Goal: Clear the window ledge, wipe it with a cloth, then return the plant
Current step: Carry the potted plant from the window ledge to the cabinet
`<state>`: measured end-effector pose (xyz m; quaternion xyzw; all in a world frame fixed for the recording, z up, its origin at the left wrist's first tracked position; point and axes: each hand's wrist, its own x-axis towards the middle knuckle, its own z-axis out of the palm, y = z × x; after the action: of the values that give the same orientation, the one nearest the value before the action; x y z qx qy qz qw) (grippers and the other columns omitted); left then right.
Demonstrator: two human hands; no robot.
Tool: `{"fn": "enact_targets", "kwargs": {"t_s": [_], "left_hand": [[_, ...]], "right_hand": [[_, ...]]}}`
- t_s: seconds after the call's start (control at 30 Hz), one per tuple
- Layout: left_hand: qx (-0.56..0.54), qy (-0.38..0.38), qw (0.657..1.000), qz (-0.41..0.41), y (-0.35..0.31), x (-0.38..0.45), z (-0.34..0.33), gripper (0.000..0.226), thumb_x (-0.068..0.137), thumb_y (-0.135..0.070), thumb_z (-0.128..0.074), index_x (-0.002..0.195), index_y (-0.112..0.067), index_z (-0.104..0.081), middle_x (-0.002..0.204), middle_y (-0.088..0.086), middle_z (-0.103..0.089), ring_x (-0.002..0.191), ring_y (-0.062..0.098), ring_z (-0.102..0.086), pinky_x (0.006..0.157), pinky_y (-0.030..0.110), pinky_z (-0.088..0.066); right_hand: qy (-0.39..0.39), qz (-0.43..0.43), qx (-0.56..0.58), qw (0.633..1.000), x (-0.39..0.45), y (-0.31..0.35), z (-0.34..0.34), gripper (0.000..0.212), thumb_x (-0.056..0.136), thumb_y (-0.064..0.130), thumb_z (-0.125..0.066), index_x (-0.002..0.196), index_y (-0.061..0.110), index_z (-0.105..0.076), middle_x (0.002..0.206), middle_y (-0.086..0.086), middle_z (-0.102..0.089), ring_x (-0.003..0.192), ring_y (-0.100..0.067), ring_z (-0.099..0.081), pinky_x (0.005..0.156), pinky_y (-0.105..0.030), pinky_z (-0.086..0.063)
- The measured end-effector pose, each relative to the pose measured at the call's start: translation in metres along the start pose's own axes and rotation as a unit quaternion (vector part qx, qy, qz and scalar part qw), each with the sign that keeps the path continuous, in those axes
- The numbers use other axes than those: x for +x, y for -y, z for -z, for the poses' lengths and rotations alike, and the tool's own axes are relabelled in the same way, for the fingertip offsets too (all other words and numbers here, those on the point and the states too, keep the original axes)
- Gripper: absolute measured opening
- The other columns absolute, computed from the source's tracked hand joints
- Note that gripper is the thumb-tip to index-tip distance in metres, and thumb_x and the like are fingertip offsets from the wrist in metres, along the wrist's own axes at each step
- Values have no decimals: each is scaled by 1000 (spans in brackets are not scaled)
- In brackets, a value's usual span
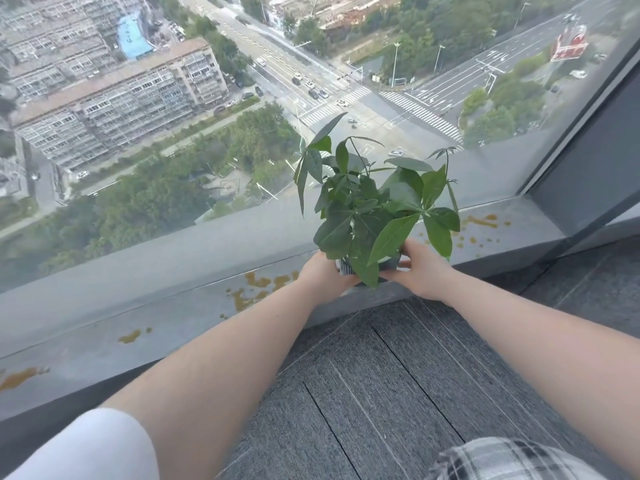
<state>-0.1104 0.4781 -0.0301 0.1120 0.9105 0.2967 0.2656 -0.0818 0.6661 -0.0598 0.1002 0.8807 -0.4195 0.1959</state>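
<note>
Both hands gripped the small pot of the plant (372, 202) from its two sides: the left hand (323, 275) on the left side, the right hand (420, 268) on the right. The pot was at the front edge of the window ledge (145, 317); whether it touched the ledge I could not tell. Brown-yellow stains (258, 287) lay on the ledge to the left of the left hand, and more stains beyond the right hand. Grey carpet (381, 375) was below both arms.

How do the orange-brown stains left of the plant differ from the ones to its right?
The left stains are larger, merged blotches near the ledge's front edge, some trailing far leftward. The right stains are smaller, scattered drops and a thin streak, nearer the glass and the corner. Both share the same orange-brown colour and lie unwiped on the grey ledge.
</note>
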Motion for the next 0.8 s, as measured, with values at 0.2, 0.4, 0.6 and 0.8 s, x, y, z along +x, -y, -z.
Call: {"fn": "enact_targets", "kwargs": {"t_s": [0.2,0.4,0.6,0.8], "left_hand": [[-23,2,1000,-2,-9,-13,12,50,88,-37,-66,132,-23,-48,134,0,-53,108,22,-62,92,38,-49],[-41,19,999,8,-32,-60,46,60,85,-37,-68,138,-24,-43,137,-4,-53,102,20,-64,91,35,-49],[-42,25,999,22,-68,-129,113,63,83,-40,-68,138,-24,-43,132,-4,-57,101,19,-64,91,35,-49],[-64,21,997,41,-121,-213,215,51,82,-42,-68,127,-26,-51,116,-1,-67,94,20,-67,86,44,-56]], "right_hand": [[-17,-3,33,999,-21,11,10,52,81,36,-73,128,31,-50,129,9,-60,114,-17,-59,99,-38,-46],[-6,-12,36,999,-68,55,31,52,81,34,-75,127,28,-51,127,11,-62,110,-15,-61,92,-32,-46],[4,-3,21,1000,-134,138,64,50,82,29,-74,127,26,-52,122,14,-63,105,-8,-57,81,-23,-41],[10,3,18,1000,-209,252,112,59,80,33,-75,132,28,-49,127,11,-62,113,-15,-60,98,-37,-48]]}}
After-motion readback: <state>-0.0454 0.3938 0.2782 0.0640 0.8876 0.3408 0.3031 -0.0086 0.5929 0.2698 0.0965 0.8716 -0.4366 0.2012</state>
